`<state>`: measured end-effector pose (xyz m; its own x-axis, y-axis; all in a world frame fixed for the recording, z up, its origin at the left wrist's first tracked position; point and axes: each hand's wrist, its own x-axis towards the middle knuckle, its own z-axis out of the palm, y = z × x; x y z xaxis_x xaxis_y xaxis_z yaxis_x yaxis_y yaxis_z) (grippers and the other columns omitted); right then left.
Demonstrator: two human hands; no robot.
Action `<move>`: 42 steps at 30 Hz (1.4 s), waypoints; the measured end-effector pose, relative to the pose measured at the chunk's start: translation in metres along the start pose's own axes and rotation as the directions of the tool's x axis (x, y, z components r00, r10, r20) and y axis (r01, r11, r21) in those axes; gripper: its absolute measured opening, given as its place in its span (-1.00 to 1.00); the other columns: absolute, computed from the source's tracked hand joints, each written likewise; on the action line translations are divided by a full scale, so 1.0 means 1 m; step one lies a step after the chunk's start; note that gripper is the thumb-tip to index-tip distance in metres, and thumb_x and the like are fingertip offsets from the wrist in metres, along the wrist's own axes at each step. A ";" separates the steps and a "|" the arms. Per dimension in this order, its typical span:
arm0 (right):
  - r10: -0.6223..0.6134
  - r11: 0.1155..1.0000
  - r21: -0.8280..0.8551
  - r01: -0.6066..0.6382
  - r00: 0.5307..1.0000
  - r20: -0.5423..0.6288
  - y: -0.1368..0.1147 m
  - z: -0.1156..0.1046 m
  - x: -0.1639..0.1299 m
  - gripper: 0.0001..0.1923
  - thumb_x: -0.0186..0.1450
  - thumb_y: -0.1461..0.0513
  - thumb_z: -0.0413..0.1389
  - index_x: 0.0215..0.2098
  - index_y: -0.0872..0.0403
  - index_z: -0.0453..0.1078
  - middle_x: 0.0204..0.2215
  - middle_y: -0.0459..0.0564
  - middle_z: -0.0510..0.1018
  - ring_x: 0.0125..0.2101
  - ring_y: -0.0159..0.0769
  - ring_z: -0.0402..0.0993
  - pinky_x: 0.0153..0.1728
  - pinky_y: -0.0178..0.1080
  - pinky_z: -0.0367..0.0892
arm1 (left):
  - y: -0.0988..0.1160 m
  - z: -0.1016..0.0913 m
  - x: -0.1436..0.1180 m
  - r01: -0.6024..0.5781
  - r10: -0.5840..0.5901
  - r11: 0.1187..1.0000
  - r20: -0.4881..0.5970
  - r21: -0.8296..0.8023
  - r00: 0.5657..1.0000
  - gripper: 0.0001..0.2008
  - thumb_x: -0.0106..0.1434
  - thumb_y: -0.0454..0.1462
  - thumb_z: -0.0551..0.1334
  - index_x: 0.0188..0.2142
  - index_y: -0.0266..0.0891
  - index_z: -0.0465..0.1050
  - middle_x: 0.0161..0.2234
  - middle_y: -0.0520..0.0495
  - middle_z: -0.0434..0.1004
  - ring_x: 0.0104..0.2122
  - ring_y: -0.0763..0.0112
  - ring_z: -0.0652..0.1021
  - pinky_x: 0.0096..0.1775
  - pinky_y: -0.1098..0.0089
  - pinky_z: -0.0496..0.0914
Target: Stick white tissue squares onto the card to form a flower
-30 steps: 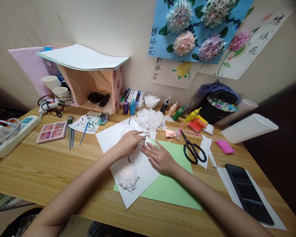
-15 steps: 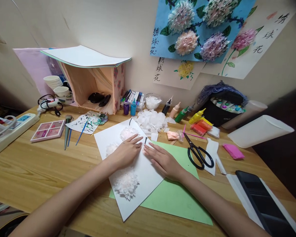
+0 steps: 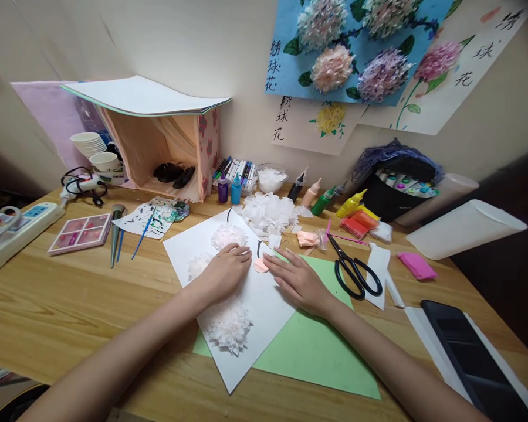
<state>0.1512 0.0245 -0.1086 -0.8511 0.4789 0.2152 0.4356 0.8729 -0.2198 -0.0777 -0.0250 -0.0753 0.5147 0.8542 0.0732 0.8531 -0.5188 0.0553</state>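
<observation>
On the white sheet [image 3: 264, 299], left hand [image 3: 222, 272] and right hand [image 3: 300, 281] flat, fingers spread, grasping nothing, beside a pink disc [image 3: 260, 265].

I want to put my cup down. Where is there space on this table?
The bare wood left of the white sheet, below the palette and brushes, is free. So is the green paper near the front edge. It is crowded by the wall: bottles, tissue pile, scissors.
</observation>
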 end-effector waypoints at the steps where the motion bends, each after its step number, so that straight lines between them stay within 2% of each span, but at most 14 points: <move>1: -0.007 1.000 0.007 0.007 1.000 0.006 0.001 -0.001 0.000 -0.50 0.37 0.19 -0.15 0.27 -0.03 -0.02 0.23 -0.08 0.16 0.26 -0.16 -0.04 0.16 0.03 0.10 | 0.000 -0.001 0.000 0.006 -0.006 1.000 0.000 -0.006 1.000 -0.68 0.27 -0.43 -0.01 -0.10 -0.30 0.44 -0.02 -0.12 0.48 0.09 0.34 0.35 0.09 0.27 0.16; 4: -0.056 0.998 0.023 0.055 0.997 0.061 0.001 -0.003 0.001 -0.47 0.37 0.13 -0.14 0.29 -0.09 -0.09 0.24 -0.13 0.12 0.28 -0.15 -0.13 0.19 0.07 0.02 | 0.001 -0.001 0.000 0.014 -0.014 1.000 0.001 -0.008 1.000 -0.69 0.25 -0.44 0.01 -0.11 -0.27 0.44 -0.03 -0.10 0.49 0.10 0.31 0.34 0.07 0.23 0.15; 8: -0.087 0.996 0.043 0.083 0.989 0.117 -0.004 -0.005 0.003 -0.48 0.37 0.10 -0.12 0.28 -0.14 -0.08 0.23 -0.17 0.16 0.29 -0.12 -0.18 0.22 0.15 -0.11 | 0.004 -0.002 0.000 0.031 -0.031 0.999 0.025 -0.011 0.999 -0.66 0.26 -0.44 -0.02 -0.06 -0.31 0.42 0.00 -0.13 0.46 0.10 0.31 0.33 0.08 0.25 0.13; 15: -0.142 0.990 0.036 0.139 0.986 0.091 -0.006 -0.004 0.000 -0.46 0.39 0.20 -0.18 0.30 -0.05 -0.18 0.26 -0.13 0.09 0.29 -0.20 -0.19 0.25 0.12 -0.20 | 0.005 -0.005 -0.001 0.031 -0.030 0.999 0.018 -0.039 0.999 -0.64 0.22 -0.45 -0.01 -0.06 -0.33 0.42 0.01 -0.15 0.46 0.08 0.29 0.35 0.09 0.24 0.12; 18: -0.128 0.991 0.056 0.124 0.989 0.079 -0.007 -0.003 0.000 -0.42 0.38 0.15 -0.17 0.31 -0.02 -0.24 0.28 -0.09 0.03 0.30 -0.21 -0.21 0.27 0.09 -0.22 | 0.002 -0.004 -0.001 0.006 -0.006 0.999 0.010 -0.047 1.000 -0.63 0.19 -0.46 0.02 -0.06 -0.31 0.42 0.02 -0.14 0.44 0.10 0.27 0.33 0.08 0.21 0.14; 21: -0.102 0.991 0.096 0.092 0.988 0.113 -0.008 -0.004 0.003 -0.41 0.36 0.07 -0.13 0.30 -0.02 -0.15 0.27 -0.06 0.08 0.29 -0.17 -0.20 0.26 0.11 -0.24 | 0.001 -0.003 0.000 -0.003 0.003 0.999 0.021 -0.042 1.000 -0.63 0.19 -0.46 0.02 -0.05 -0.32 0.43 0.03 -0.16 0.43 0.11 0.22 0.32 0.08 0.18 0.15; 24: -0.076 0.988 0.144 0.058 0.990 0.120 -0.009 -0.005 0.004 -0.49 0.36 0.09 -0.12 0.25 -0.03 0.00 0.21 -0.08 0.20 0.28 -0.19 -0.14 0.27 0.12 -0.27 | 0.001 -0.003 0.001 0.007 -0.006 0.999 0.029 -0.039 1.000 -0.64 0.20 -0.45 0.01 -0.08 -0.33 0.45 0.03 -0.14 0.44 0.12 0.23 0.31 0.12 0.19 0.12; 28: -0.090 0.982 0.168 0.085 0.996 0.021 -0.006 -0.004 0.002 -0.54 0.36 0.15 -0.13 0.21 0.02 0.07 0.14 -0.03 0.31 0.24 -0.22 0.01 0.27 0.07 -0.20 | 0.003 -0.003 0.002 0.018 -0.017 0.999 0.026 -0.039 1.000 -0.65 0.21 -0.45 0.00 -0.08 -0.32 0.44 0.01 -0.14 0.45 0.12 0.27 0.32 0.14 0.18 0.10; 33: -0.110 0.987 0.100 0.122 0.987 -0.115 -0.004 0.000 -0.004 -0.58 0.34 0.24 -0.16 0.16 0.07 0.15 0.08 0.00 0.40 0.21 -0.22 0.10 0.26 0.08 -0.14 | 0.007 -0.005 0.002 0.039 -0.036 0.998 0.064 -0.040 0.997 -0.63 0.21 -0.43 0.03 -0.01 -0.31 0.38 0.03 -0.14 0.44 0.14 0.28 0.28 0.17 0.18 0.07; 37: -0.114 0.990 0.066 0.122 0.987 -0.112 -0.006 -0.001 -0.006 -0.61 0.33 0.29 -0.16 0.10 0.07 0.23 0.01 0.00 0.47 0.13 -0.26 0.26 0.27 0.09 -0.20 | 0.009 -0.005 0.002 0.053 -0.050 0.998 0.091 -0.030 0.995 -0.62 0.20 -0.44 0.02 0.00 -0.35 0.37 0.05 -0.18 0.41 0.17 0.29 0.25 0.20 0.19 0.03; 42: -0.061 0.998 -0.014 0.059 0.979 -0.194 -0.010 -0.003 -0.007 -0.57 0.30 0.31 -0.13 0.12 0.06 0.22 0.00 -0.04 0.48 0.18 -0.19 0.16 0.27 0.15 -0.40 | 0.009 -0.004 0.002 0.042 -0.041 0.999 0.074 -0.014 0.996 -0.62 0.21 -0.44 0.03 0.01 -0.35 0.36 0.04 -0.20 0.42 0.16 0.25 0.26 0.18 0.12 0.07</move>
<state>0.1533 0.0126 -0.1051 -0.8032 0.4336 0.4084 0.3884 0.9011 -0.1928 -0.0692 -0.0284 -0.0710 0.4843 0.8749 -0.0031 0.8727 -0.4828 0.0725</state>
